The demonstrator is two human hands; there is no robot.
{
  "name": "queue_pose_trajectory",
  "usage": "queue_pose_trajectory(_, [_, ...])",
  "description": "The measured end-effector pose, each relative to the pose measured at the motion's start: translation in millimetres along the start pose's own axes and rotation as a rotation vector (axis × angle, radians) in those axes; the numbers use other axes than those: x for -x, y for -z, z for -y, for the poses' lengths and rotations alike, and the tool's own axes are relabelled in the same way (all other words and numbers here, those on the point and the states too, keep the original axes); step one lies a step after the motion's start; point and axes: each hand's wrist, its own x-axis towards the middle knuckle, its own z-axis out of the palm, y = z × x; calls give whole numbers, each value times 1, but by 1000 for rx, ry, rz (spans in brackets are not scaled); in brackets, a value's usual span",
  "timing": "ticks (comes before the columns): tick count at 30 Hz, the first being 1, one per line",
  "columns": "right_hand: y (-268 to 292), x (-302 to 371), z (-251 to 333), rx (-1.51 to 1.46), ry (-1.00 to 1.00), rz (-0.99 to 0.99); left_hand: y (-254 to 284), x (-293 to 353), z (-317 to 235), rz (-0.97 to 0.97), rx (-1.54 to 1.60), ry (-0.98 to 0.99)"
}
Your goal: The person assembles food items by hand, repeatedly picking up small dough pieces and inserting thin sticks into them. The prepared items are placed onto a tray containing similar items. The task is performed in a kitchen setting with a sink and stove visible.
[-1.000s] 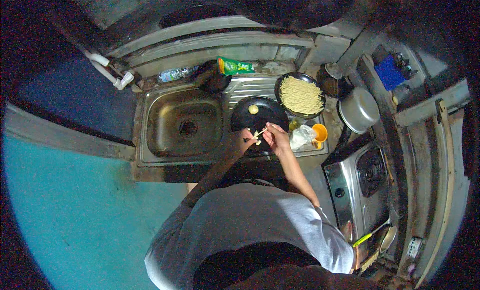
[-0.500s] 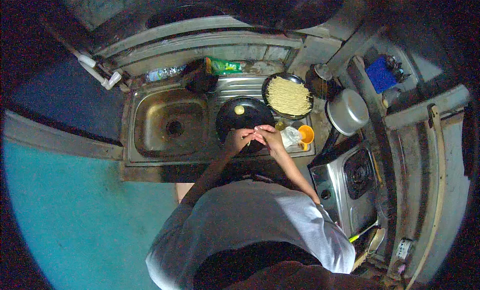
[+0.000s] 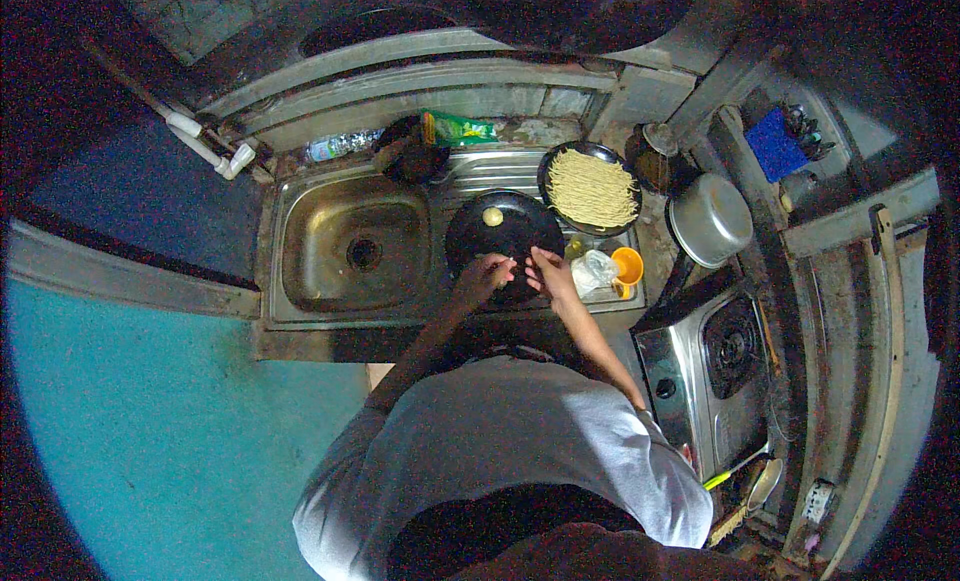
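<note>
A round black plate (image 3: 470,231) lies on the sink's drainboard, with a small pale dough ball (image 3: 492,217) on its far part. Over the plate's near edge, my left hand (image 3: 488,274) is closed, fingertips pinched together; what they hold, if anything, is too small to make out. My right hand (image 3: 550,274) hovers just to its right, a gap between the two, its fingers apart and no object visible in it. Beyond it, a second black plate (image 3: 545,174) carries many thin pale yellow strands (image 3: 592,188) like noodles.
Right of my hands stand a plastic bag of something white (image 3: 594,271) and an orange cup (image 3: 628,266). The steel sink basin (image 3: 330,271) is at left, a green packet (image 3: 462,129) behind. A metal pot (image 3: 712,221) and gas stove (image 3: 705,371) are at right.
My hands were together at the fingertips and have come apart, the right one moving rightward and opening. The whole view has shifted slightly; the dough ball stays on the plate.
</note>
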Motion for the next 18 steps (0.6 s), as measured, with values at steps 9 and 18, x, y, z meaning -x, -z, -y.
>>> queue_pose_trajectory(9, [9, -19, -17, -434, -220, 523, 2, 3, -7, 76, -308, -232])
queue_pose_trajectory(18, [-3, 4, 20, -245, -128, 275, 1, 8, 23, 30, -85, -52])
